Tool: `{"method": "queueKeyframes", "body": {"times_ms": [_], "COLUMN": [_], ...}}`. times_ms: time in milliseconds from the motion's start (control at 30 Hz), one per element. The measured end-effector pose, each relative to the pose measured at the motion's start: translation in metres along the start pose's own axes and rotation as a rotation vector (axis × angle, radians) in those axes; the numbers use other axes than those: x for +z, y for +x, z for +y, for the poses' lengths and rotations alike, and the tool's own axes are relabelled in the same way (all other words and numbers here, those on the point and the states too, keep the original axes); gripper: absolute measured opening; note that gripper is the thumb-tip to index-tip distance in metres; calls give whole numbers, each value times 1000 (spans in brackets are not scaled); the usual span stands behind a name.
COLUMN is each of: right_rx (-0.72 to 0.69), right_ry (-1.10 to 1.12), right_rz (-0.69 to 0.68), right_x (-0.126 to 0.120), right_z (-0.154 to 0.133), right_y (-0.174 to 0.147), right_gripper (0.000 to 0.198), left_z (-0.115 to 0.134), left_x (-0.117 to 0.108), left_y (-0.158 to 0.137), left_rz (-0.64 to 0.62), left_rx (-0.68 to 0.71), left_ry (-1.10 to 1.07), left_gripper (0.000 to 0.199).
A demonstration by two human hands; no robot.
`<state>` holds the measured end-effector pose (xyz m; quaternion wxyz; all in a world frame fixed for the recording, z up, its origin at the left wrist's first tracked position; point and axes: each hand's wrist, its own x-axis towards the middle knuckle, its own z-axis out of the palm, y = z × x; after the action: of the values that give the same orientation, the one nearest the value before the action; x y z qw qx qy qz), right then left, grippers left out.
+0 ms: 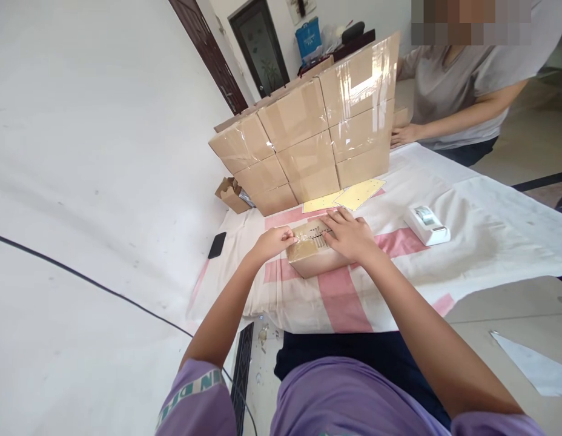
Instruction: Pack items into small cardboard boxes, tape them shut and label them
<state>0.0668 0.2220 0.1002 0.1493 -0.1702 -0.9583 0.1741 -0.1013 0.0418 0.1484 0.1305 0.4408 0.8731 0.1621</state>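
Note:
A small cardboard box [324, 261] lies on the cloth in front of me, with clear tape and dark printing on its top. My left hand [275, 242] is at the box's left end, its fingers curled together against the top edge; whatever they pinch is too small to make out. Across the right part of the top rests my right hand [351, 235], flat with its fingers spread. Two yellow sheets [360, 194] lie just behind the box.
A stack of taped cartons [303, 142] stands at the back. Another person's hand [406, 134] is beside its right side. A white device [427, 225] sits to the right, a black phone-like object [217, 245] to the left, and an opened small carton [233, 195] behind that.

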Motion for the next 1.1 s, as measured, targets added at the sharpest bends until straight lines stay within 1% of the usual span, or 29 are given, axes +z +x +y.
{"method": "queueKeyframes", "body": {"times_ms": [100, 167, 200, 267, 333, 400, 433, 467, 533, 600, 667, 767, 833, 867, 967, 1100], "right_rx": [-6, -29, -42, -64, -69, -49, -39, -34, -55, -96, -116, -107, -82, -66, -5, 50], "right_ry": [41, 126, 196, 389, 611, 791, 847, 880, 887, 874, 873, 862, 845, 837, 828, 831], "right_rz": [24, 55, 69, 73, 18, -59, -71, -49, 77, 234, 350, 452, 496, 509, 494, 457], "right_x": [2, 2, 1, -1, -1, 5, 10, 15, 27, 34, 34, 24, 17, 14, 10, 11], "right_z": [3, 12, 19, 38, 58, 74, 78, 81, 80, 74, 65, 54, 49, 46, 41, 36], "right_y": [-3, -7, -11, -17, -24, -29, -31, -32, -35, -38, -41, -44, -45, -45, -45, -45], "right_gripper": [51, 53, 59, 79, 97, 106, 107, 108, 103, 90, 74, 44, 21, 16, 18, 23], "left_z": [-7, -12, -15, -18, -21, -25, -27, -29, -32, -35, -38, -39, -39, -38, -35, -32], "left_x": [6, 12, 15, 21, 26, 30, 31, 33, 36, 37, 36, 32, 29, 28, 27, 26], "left_y": [2, 2, 2, 0, 0, 2, 4, 7, 11, 12, 10, 1, -6, -9, -13, -11], "left_rz": [87, 121, 119, 81, 19, -21, -13, 15, 116, 220, 292, 318, 294, 284, 312, 420], "left_rx": [-67, -73, -64, -37, -23, -12, -2, 11, 40, 74, 145, 274, 318, 334, 373, 358], "left_ry": [-20, -76, -119, -221, -327, -416, -456, -494, -555, -591, -566, -453, -366, -323, -168, 16], "left_gripper": [39, 44, 42, 38, 41, 46, 48, 49, 48, 45, 37, 26, 24, 26, 33, 21]}}
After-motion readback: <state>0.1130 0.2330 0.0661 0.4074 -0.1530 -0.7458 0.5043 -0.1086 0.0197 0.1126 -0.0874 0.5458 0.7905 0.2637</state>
